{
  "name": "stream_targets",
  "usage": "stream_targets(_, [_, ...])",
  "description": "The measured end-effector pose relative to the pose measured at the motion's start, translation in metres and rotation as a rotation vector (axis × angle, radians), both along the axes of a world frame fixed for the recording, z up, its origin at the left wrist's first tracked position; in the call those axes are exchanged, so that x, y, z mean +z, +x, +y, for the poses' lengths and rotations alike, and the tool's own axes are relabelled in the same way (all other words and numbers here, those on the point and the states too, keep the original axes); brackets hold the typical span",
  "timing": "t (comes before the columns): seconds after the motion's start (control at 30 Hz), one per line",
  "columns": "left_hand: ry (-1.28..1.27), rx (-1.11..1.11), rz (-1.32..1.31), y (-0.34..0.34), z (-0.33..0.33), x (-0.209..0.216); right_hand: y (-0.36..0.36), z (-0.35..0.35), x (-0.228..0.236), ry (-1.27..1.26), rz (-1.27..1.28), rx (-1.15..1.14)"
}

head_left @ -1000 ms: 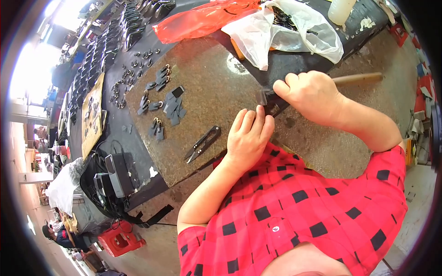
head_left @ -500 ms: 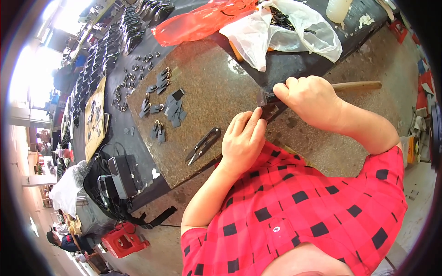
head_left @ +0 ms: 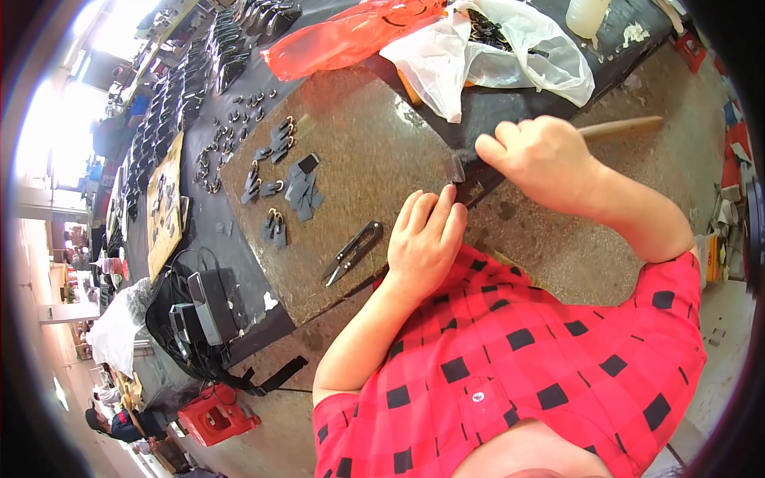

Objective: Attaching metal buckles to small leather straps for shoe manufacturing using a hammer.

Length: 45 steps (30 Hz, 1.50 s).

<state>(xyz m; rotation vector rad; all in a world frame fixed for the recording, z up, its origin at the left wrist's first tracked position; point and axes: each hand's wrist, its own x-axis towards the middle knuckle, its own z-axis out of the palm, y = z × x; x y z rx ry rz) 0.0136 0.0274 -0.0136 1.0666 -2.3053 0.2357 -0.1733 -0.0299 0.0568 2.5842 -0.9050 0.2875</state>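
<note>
My right hand [head_left: 548,158] is closed round a hammer. Its wooden handle [head_left: 621,127] sticks out to the right of my fist, and its dark head [head_left: 454,167] is at the right corner of a brown stone slab [head_left: 351,143]. Just below the hammer head is my left hand [head_left: 428,239], fingers bent and fingertips at the slab's edge. Anything pinched there is hidden. Black thread snips [head_left: 351,253] lie on the slab left of that hand. Farther left are a pile of small black tabs [head_left: 301,190] and several tabs with metal rings [head_left: 276,228].
A red plastic bag [head_left: 343,44] and a white plastic bag [head_left: 430,72] lie behind the slab, near a translucent bottle [head_left: 586,17]. Rows of black pieces [head_left: 171,99] fill the table's left. A black bag [head_left: 171,319] sits at the table edge above a red stool [head_left: 215,414].
My right hand has risen slightly, and the hammer's handle end has swung up. My left hand has shifted only a little at the slab's edge.
</note>
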Motion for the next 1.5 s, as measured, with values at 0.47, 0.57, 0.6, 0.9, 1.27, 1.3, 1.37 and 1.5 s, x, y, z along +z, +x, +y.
stream_targets(0.47, [-0.028,0.003,0.111,-0.004,-0.007,0.007,-0.01,-0.003,0.002,0.024,-0.337,-0.05])
stream_targets(0.57, [-0.06,-0.006,0.109,-0.007,-0.009,0.006,-0.014,0.011,-0.013,0.144,-0.133,-0.159])
stream_targets(0.6, [-0.068,-0.013,0.105,-0.008,-0.009,0.006,-0.012,0.011,-0.025,0.143,-0.151,-0.153])
stream_targets(0.9, [-0.1,-0.006,0.085,-0.006,-0.008,0.008,-0.01,-0.017,-0.038,0.937,-1.046,-0.153])
stream_targets(1.27, [-0.003,-0.017,0.084,0.003,0.005,0.005,0.01,-0.008,-0.053,1.265,-1.251,-0.283])
stream_targets(1.3, [0.016,-0.019,0.082,0.004,0.006,0.004,0.007,-0.01,-0.052,1.277,-1.289,-0.282])
stream_targets(1.37, [0.012,-0.02,0.132,0.007,0.008,0.008,0.004,-0.015,-0.039,1.201,-1.312,-0.282])
stream_targets(1.5, [-0.017,0.017,0.223,0.021,0.009,0.021,-0.011,-0.054,-0.004,0.818,-1.253,-0.36])
